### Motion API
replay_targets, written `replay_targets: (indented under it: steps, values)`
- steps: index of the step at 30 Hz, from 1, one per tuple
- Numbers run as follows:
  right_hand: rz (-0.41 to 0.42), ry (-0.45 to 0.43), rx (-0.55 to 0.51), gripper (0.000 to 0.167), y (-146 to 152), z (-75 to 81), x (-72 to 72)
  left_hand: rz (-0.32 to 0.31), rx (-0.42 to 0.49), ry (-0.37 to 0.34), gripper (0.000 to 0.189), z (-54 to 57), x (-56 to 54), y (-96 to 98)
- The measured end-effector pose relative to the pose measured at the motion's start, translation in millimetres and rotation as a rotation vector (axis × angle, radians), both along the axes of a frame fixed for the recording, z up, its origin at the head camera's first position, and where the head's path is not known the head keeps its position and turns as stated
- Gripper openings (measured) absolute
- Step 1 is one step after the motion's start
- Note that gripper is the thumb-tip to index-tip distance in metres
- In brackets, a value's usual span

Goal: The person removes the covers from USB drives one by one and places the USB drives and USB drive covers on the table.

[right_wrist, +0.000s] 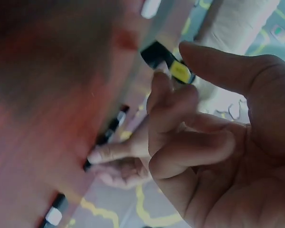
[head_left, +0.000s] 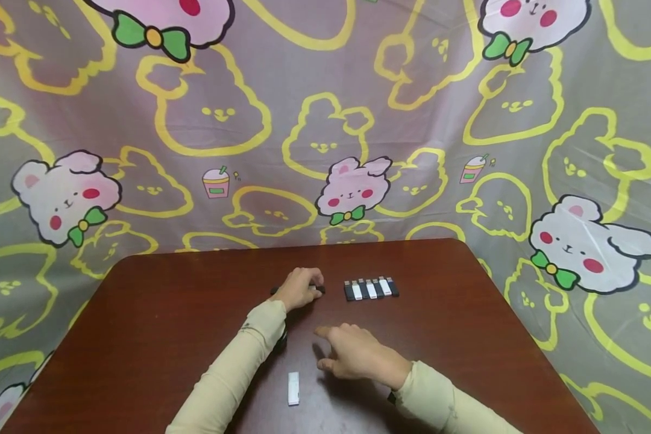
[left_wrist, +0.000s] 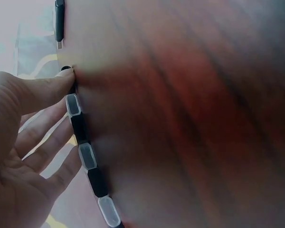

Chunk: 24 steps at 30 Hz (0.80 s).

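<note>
At the far middle of the table, my left hand (head_left: 301,288) pinches a black USB stick (left_wrist: 72,88) between thumb and forefinger. That stick sits at the end of a row of alternating black and white USB sticks (left_wrist: 87,156), which the hand mostly covers in the head view. The other left fingers spread behind the row. My right hand (head_left: 360,352) hovers nearer, fingers loosely bent, holding nothing. A lone white USB stick (head_left: 293,389) lies at the front, left of the right hand. To the right of the left hand stands a second row of black and white sticks (head_left: 371,289).
The brown table (head_left: 439,337) has rounded far corners. Behind and beside it hangs a cartoon-patterned cloth (head_left: 282,211). A black piece with a yellow label (right_wrist: 180,72) shows at the left wrist in the right wrist view.
</note>
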State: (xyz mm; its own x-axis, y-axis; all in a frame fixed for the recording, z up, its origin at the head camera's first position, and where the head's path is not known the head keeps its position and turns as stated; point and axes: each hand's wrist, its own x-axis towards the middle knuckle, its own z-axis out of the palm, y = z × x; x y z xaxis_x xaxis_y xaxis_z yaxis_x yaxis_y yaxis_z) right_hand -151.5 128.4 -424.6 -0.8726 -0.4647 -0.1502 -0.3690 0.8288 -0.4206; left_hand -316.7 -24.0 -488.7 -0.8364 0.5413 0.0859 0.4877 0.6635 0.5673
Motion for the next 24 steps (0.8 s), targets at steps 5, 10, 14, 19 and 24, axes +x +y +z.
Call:
replay_targets:
  steps: [5, 10, 14, 19, 24]
  values:
    - [0.045, 0.015, 0.063, 0.065, -12, -10.2, 4.8, -0.022, 0.002, -0.008, 0.016, -0.5, -1.1, -0.7]
    - [0.085, 0.068, 0.150, 0.072, -28, -18.9, 7.8, 0.004, 0.028, 0.035, 0.025, 1.1, 2.3, -3.3]
    - [0.107, 0.083, 0.192, 0.080, -38, -28.2, 11.0, 0.085, -0.001, 0.117, 0.031, 1.7, 12.5, -10.6]
    - [0.135, 0.093, 0.186, 0.080, -45, -35.9, 14.7, 0.193, -0.072, 0.280, 0.023, 5.2, 27.9, -26.3]
    - [0.166, 0.133, 0.188, 0.073, -46, -35.9, 13.1, 0.279, -0.068, 0.327, 0.020, 14.6, 41.4, -47.6]
